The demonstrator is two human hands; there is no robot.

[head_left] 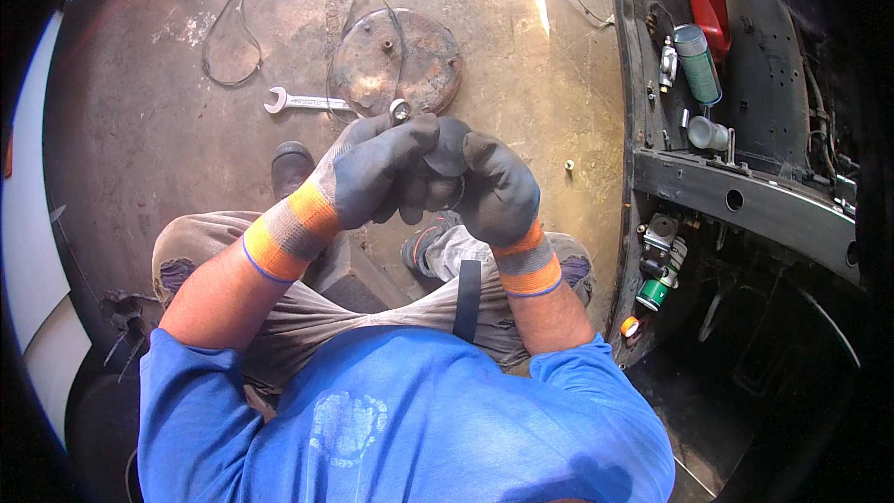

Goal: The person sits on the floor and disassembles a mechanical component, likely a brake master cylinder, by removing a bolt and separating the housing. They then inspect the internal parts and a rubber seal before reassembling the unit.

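Observation:
My gloved left hand (377, 172) is closed, its grey-coated fingers curled inward in front of my chest. Facing it, my gloved right hand (500, 188) has its fingers bent round the other side. Between them shows a dark, rounded part (448, 147), which both hands grip; the gloves cover much of it, so its kind is unclear. A small shiny metal ring-shaped piece (399, 112) sticks out above the left fingers. Beyond the hands, a combination wrench (309, 102) lies on the floor against a rusty round metal disc (396, 65) with a stub in its middle.
A thin black cable (244, 14) loops across the floor and over the disc. At right runs a black metal frame (754, 200). On it are a red bottle (708, 5) and a spray can (697, 65). Lower down lies a green-ended can (654, 294) beside an orange roll (630, 326).

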